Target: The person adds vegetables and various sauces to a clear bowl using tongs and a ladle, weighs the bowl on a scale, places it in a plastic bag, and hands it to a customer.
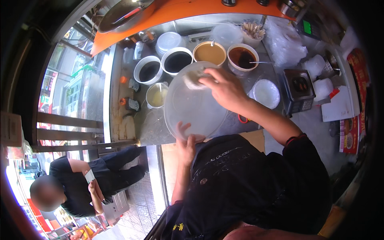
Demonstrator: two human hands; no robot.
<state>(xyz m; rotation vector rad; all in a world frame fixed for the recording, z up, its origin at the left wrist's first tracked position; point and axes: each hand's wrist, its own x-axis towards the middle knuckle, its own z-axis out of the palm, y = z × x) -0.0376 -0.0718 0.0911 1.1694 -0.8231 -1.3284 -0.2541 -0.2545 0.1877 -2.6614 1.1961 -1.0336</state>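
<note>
A large round translucent plastic lid [196, 108] is tilted up in front of me. At its lower rim my left hand [186, 147] grips it, thumb on the near face and fingers showing through from behind. My right hand [223, 87] presses a bunched whitish cloth [194, 78] against the upper part of the lid. Just beyond the lid stand white tubs: two of dark liquid [149, 71] [178, 60], one of tan sauce [209, 54], and one of reddish-brown sauce [242, 57] with a spoon in it. A small tub of pale yellow contents [156, 95] is to the left.
Stacked clear lids [169, 42] and clear plastic bags [283, 42] lie farther back. At the right are a digital scale [298, 90] and a plastic-wrapped white bowl [265, 93]. Red scissor handles [242, 118] show beside the lid. A person [81, 186] stands outside at lower left.
</note>
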